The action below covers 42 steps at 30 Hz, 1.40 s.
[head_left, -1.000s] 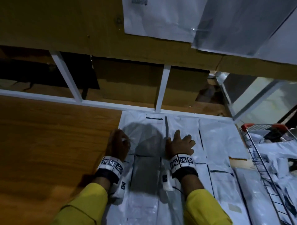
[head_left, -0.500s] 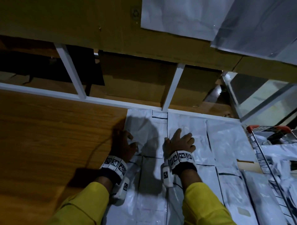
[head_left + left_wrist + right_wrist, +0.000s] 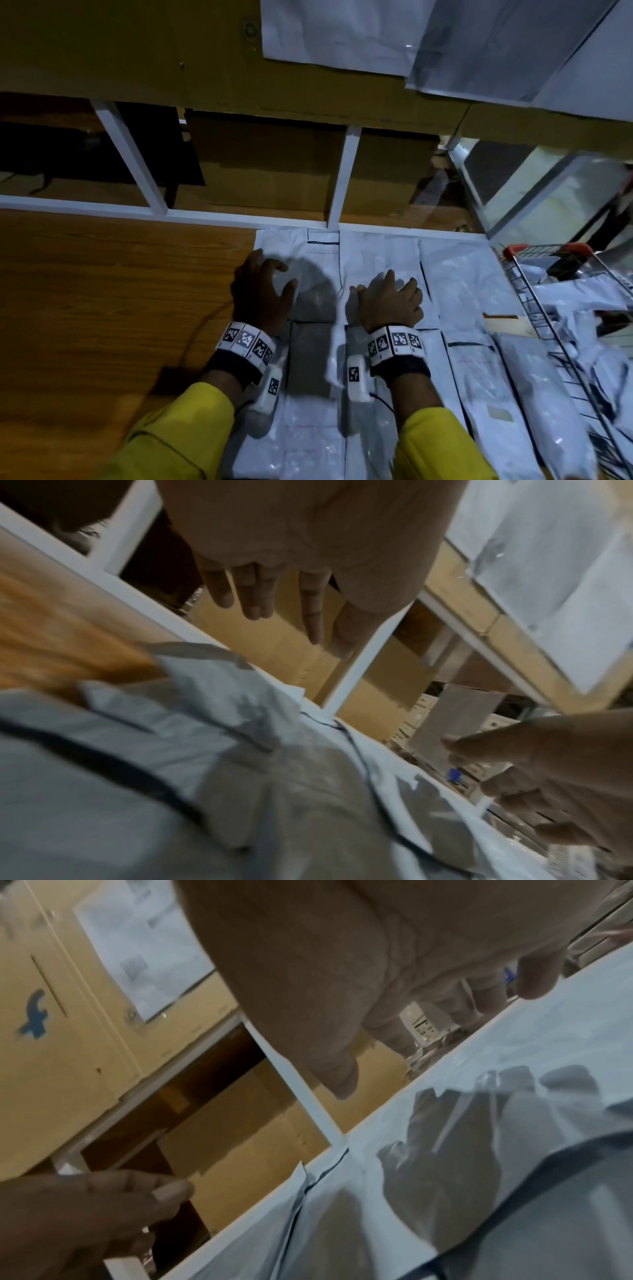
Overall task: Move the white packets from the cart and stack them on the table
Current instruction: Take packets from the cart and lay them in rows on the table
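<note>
Here we hold our left hand [image 3: 262, 294] and right hand [image 3: 390, 303] spread and empty just over the white packets [image 3: 376, 260] laid in rows on the table [image 3: 102, 291], probably to square them, while more wait in the cart [image 3: 561, 329].

Packets [image 3: 459, 284] lie on the table [image 3: 102, 291], cart [image 3: 561, 308] to their right.
</note>
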Available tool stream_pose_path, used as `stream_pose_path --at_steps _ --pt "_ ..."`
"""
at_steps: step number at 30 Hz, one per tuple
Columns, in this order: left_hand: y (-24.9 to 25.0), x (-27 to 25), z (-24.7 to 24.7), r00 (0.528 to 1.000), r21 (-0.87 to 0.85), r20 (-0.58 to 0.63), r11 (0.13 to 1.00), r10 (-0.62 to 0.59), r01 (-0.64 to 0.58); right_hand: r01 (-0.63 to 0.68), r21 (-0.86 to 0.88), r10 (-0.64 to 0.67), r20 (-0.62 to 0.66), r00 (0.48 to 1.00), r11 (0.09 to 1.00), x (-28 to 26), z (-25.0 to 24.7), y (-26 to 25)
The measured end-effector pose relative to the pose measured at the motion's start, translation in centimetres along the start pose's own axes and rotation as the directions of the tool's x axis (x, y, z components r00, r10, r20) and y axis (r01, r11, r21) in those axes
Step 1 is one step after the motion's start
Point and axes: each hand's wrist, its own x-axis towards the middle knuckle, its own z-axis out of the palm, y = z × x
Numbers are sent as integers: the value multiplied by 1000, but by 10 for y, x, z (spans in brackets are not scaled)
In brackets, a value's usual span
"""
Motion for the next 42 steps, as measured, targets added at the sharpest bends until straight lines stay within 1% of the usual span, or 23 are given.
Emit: stream_pose_path --at_steps 3,7,9,12,17,19,24,28,31,35,38,42 --pt "21 -6 7 1000 -38 -9 999 26 -26 -14 26 15 -36 999 1000 -4 -8 19" --pt "50 -14 21 997 -49 42 997 64 -62 -59 48 59 -12 998 997 -2 -23 51" --pt "63 -19 28 993 -68 50 993 105 -101 -66 79 67 -10 998 995 -3 -30 67" --pt "90 -31 43 976 -114 80 974 204 -194 -87 107 91 -28 995 990 -5 -43 102" --pt "140 -62 75 941 -193 93 933 327 -305 -178 177 194 -75 978 968 -8 -72 165" --pt "165 -80 88 919 -212 120 914 374 -345 -209 203 232 -97 968 957 -10 -84 193" --pt "234 -133 130 842 -270 230 863 489 -427 -265 218 296 -127 947 939 -10 -115 275" --pt "288 -171 164 780 -311 229 803 582 -508 -269 207 301 -142 943 941 -8 -138 346" --pt "330 -199 192 761 -327 217 780 611 -533 -312 196 344 -154 926 930 -10 -153 400" --pt "386 -235 224 729 -349 298 781 616 -517 -377 208 411 -160 897 903 -10 -167 461" --pt "412 -255 240 698 -372 316 761 643 -532 -419 214 451 -135 882 882 -9 -172 490" --pt "429 -259 262 674 -362 344 755 653 -547 -469 227 504 -124 855 853 0 -177 514"
